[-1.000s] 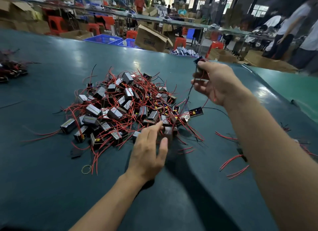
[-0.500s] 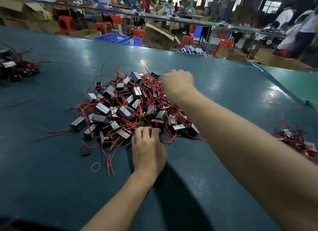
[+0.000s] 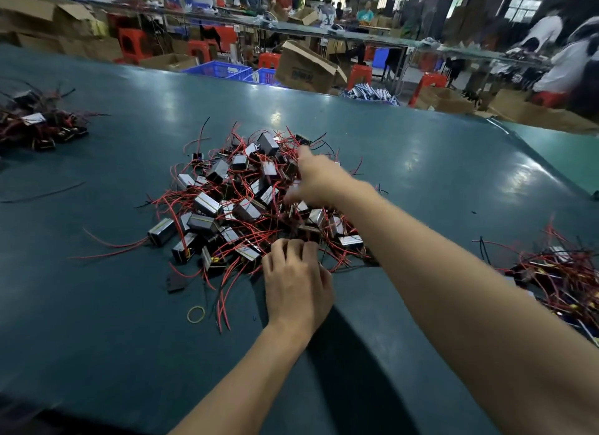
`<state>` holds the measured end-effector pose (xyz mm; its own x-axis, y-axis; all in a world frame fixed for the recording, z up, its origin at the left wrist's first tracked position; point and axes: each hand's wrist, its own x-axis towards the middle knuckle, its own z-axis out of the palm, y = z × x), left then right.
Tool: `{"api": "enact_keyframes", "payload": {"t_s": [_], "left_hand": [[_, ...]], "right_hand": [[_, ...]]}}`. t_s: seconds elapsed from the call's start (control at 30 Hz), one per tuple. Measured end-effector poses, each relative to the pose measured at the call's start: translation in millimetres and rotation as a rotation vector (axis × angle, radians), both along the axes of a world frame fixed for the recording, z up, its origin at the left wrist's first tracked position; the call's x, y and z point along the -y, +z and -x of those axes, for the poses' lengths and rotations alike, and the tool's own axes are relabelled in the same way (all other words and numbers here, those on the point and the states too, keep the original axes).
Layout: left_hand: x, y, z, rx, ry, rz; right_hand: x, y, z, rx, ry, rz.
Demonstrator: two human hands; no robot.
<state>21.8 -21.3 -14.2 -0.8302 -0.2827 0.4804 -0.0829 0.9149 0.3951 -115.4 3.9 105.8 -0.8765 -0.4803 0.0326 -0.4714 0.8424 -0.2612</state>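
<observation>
A pile of small silver-and-black box components with red and black wires (image 3: 240,204) lies mid-table on the dark green mat (image 3: 129,305). My left hand (image 3: 295,282) rests at the pile's near edge with its fingers curled down into the wires and components; the fingertips are hidden. My right hand (image 3: 319,181) hovers over the pile's right side. It is blurred by motion, with the fingers spread and a finger stretched toward the far components. Nothing shows in its grasp.
A second tangle of wired components (image 3: 560,282) lies at the right edge and a third (image 3: 35,126) at the far left. A yellow rubber band (image 3: 196,314), a flat black piece (image 3: 176,284) and a loose black wire (image 3: 42,193) lie nearby. Boxes, crates and people stand beyond the table.
My right hand held a component up by its wires a second ago; it then came down over the pile as a fist and now has opened. My left hand curled onto the pile's near edge.
</observation>
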Motion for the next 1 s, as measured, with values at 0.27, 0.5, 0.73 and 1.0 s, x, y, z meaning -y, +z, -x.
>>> {"api": "enact_keyframes", "payload": {"t_s": [0.27,0.5,0.73,1.0], "left_hand": [[1.2,0.6,1.1,0.018,-0.024,-0.017],[1.5,2.8,-2.6,-0.102,-0.074,-0.107],[-2.8,8.1,-10.2,-0.28,-0.396,-0.165],[-5.0,9.8,-9.9,-0.218,-0.575,-0.403]], "right_hand": [[-78.1,84.2,-12.0,0.581,-0.182,1.311],[-149.7,11.2,-74.6,1.088,-0.109,1.701],[-163.0,-71.5,-115.2,0.996,-0.22,1.729],[-150.3,-95.0,-128.3,0.882,-0.084,1.41]]}}
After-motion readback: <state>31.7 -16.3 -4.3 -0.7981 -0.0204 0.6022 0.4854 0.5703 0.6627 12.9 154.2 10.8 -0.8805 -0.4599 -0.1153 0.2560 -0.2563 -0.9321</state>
